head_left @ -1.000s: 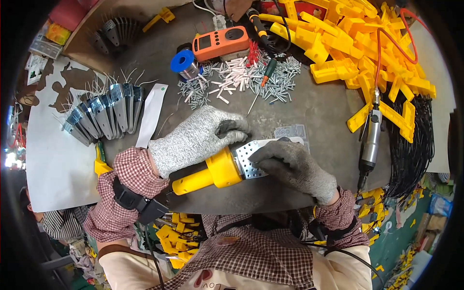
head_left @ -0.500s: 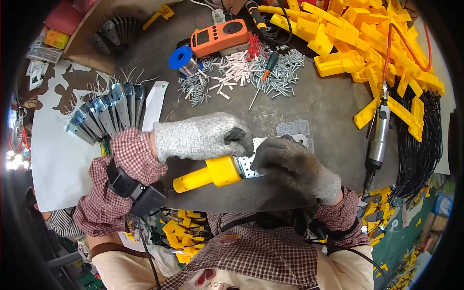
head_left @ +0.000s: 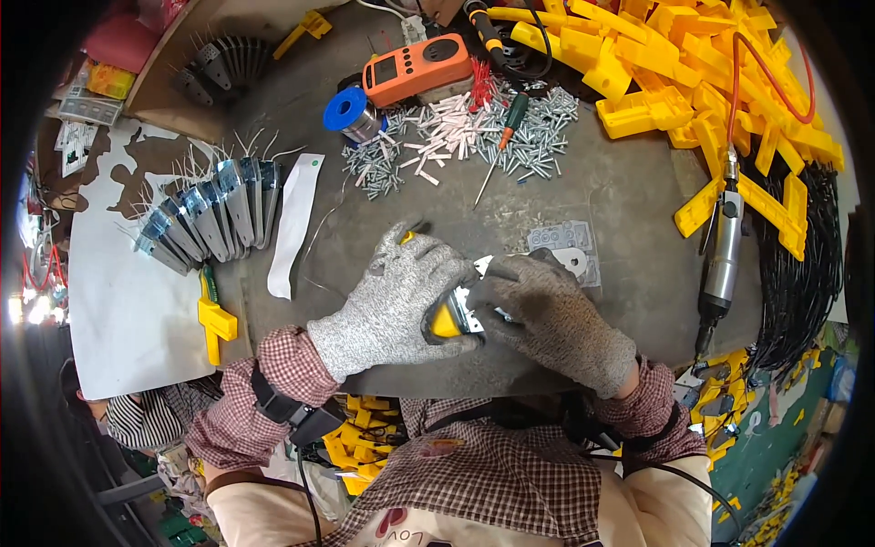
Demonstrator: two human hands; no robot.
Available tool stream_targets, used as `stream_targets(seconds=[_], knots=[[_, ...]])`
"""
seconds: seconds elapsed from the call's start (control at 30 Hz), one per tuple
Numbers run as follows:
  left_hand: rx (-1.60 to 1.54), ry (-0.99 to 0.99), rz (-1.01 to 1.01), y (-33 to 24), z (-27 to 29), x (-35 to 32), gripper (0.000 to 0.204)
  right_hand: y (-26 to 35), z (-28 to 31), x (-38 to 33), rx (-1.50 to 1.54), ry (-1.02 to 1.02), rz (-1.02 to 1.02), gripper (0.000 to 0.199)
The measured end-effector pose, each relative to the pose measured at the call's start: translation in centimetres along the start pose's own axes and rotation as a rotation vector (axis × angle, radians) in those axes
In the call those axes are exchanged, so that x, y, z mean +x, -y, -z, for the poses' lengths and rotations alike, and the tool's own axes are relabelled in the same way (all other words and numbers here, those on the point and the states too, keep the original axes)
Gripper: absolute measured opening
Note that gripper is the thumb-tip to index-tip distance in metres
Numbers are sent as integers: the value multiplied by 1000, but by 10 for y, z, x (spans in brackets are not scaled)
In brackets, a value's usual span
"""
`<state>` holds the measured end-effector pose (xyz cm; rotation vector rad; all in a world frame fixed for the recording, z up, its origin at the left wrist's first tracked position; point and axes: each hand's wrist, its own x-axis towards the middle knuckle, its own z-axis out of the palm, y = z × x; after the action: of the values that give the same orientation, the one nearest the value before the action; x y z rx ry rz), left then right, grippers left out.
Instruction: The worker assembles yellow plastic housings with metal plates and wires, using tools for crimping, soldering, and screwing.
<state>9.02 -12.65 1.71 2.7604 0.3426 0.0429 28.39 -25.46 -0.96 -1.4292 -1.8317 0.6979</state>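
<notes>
My left hand [head_left: 392,305], in a grey glove, is wrapped round a yellow plastic handle piece [head_left: 446,323], most of which it hides. From that piece's right end sticks out a shiny metal plate [head_left: 472,319] with holes. My right hand [head_left: 551,314], in a darker, stained glove, closes its fingers on the plate and covers its far end. Just beyond the right hand lie a clear plastic sheet with round shapes [head_left: 547,237] and a white disc with a hole [head_left: 572,261].
Loose screws [head_left: 542,137], a screwdriver [head_left: 512,123], a solder spool [head_left: 346,111] and an orange meter [head_left: 417,69] lie at the back. Yellow parts [head_left: 656,109] pile up at right, near an air screwdriver [head_left: 723,246]. Metal strips with wires [head_left: 219,205] fan out at left.
My left hand has come down from above the metal plate and now wraps the yellow piece, which has turned. My right hand stays at the plate. A yellow-and-green tool at left is now uncovered.
</notes>
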Motion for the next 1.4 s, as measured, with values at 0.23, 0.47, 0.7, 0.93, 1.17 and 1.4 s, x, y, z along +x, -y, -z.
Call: stream_targets(seconds=[0.23, 0.47, 0.7, 0.93, 1.17, 1.4], knots=[[35, 14, 0, 0, 1, -2, 65, 18, -6, 3, -157, 123, 34, 22], [3, -18, 20, 1, -2, -2, 59, 34, -18, -8, -216, 24, -68, 47], [37, -168, 78, -10, -6, 0, 51, 17, 24, -21, -121, -27, 92, 55], [8, -228, 122, -11, -7, 7, 43, -64, 103, -119, -675, -759, -515, 80], [-25, -275, 94, -10, -17, 11, 44, -15, 62, -65, 1384, -899, -228, 70], [-106, -252, 115, -6, -18, 11, 47, -49, 9, -18, 1778, -903, -63, 37]])
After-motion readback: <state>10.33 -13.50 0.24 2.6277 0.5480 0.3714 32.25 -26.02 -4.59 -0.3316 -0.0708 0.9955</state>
